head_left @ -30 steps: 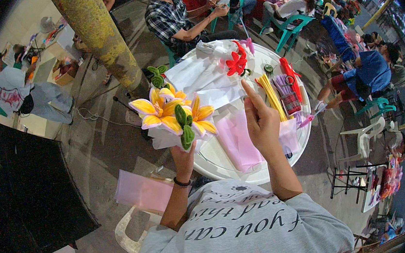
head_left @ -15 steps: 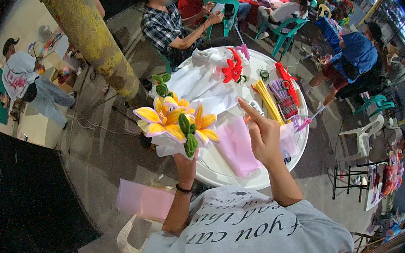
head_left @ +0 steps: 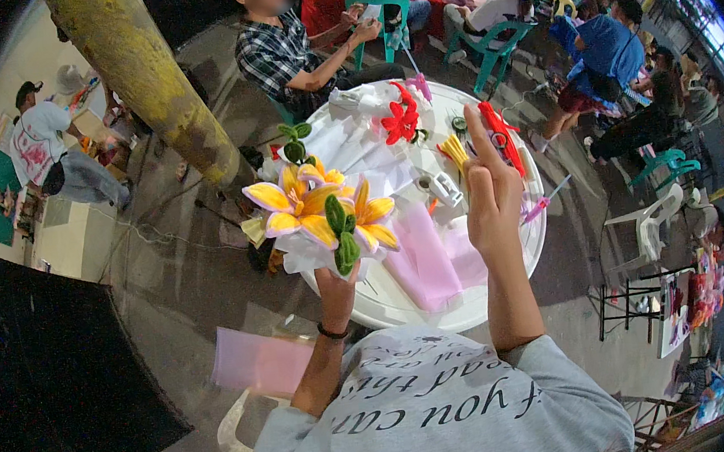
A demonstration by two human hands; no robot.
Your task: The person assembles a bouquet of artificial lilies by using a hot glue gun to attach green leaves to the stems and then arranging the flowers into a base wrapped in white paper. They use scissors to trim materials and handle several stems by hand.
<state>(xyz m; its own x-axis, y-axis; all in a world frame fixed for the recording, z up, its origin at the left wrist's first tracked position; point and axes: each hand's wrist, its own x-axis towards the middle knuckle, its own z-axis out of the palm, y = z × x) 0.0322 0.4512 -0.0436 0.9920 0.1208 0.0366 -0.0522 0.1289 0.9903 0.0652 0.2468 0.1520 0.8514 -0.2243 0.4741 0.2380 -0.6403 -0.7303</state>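
Observation:
My left hand (head_left: pixel 338 294) is closed around the white-wrapped base of a bouquet (head_left: pixel 323 212) of yellow and purple-edged fuzzy-wire lilies with green leaves, held upright over the table's near left side. My right hand (head_left: pixel 493 187) is raised over the table's right side, index finger stretched out and the other fingers bent. Nothing shows in it; its thumb is hidden. Beyond it lie yellow fuzzy stems (head_left: pixel 454 149) and a red bundle (head_left: pixel 506 138), partly covered by the hand. Pink wrapping sheets (head_left: pixel 421 264) lie between my hands, with a white device (head_left: pixel 444 190) just past them.
The round white table (head_left: pixel 370 312) also bears a red fuzzy flower (head_left: pixel 401 122), white wrapping (head_left: pixel 354 144) and a pink glue gun (head_left: pixel 537 209) at the right rim. A person in a checked shirt (head_left: pixel 276 56) sits across. A yellow pillar (head_left: pixel 134 74) stands at left.
My right hand has moved right and forward, now covering part of the stems and red bundle and uncovering the white device. The bouquet has shifted only slightly in my left hand.

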